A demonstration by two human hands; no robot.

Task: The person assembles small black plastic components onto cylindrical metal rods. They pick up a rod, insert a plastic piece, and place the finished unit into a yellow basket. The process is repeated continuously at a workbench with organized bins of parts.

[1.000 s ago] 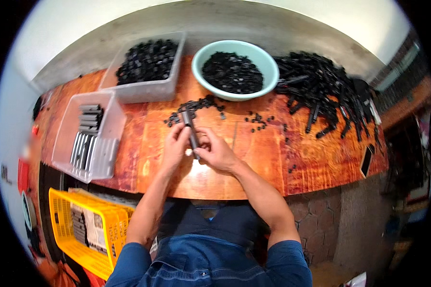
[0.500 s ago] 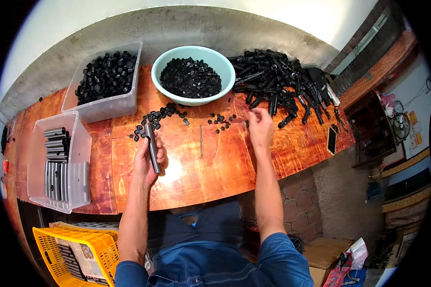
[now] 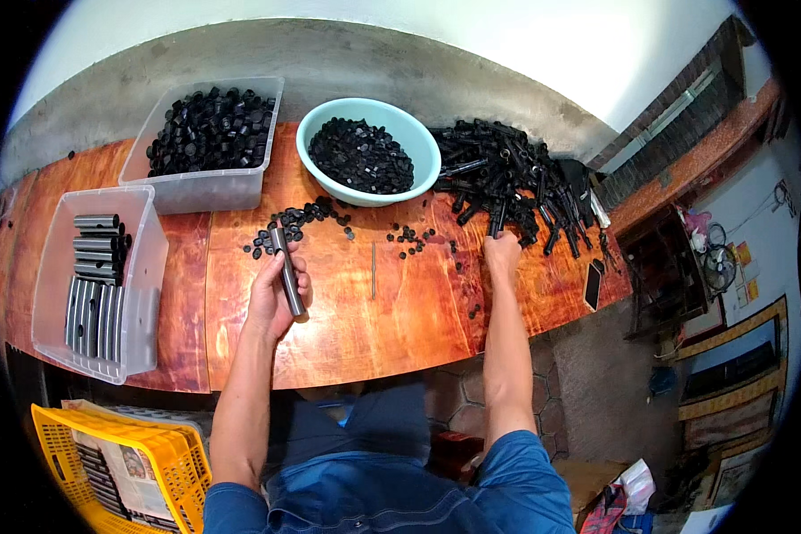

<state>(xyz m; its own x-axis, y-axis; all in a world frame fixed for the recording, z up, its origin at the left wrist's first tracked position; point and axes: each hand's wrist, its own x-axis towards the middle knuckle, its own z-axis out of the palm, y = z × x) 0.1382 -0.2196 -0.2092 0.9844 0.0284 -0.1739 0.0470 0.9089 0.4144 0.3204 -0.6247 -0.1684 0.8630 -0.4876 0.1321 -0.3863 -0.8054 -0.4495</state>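
A shiny dark grey metal tube [image 3: 287, 278] stands tilted in my left hand [image 3: 269, 295], fingers wrapped round it above the table's front half. On the right, my right hand [image 3: 503, 255] reaches to the near edge of a heap of long black parts [image 3: 547, 182]. Its fingers are closed on the end of one black rod-like part [image 3: 499, 220], whose far end lies among the others. Small black caps [image 3: 304, 216] are scattered beyond the tube. A thin metal rod [image 3: 374, 270] lies between my hands.
At the left stand a clear bin of grey tubes [image 3: 151, 307] and a clear bin of black caps [image 3: 262, 182]. A pale green basin [image 3: 427, 147] holds more small black pieces. A phone [image 3: 593, 285] lies near the right edge. Below sits a yellow crate [image 3: 173, 463].
My right hand has gone from the table beside the heap onto a black part at its near edge. The left hand still holds the tube. The whole view has shifted slightly.
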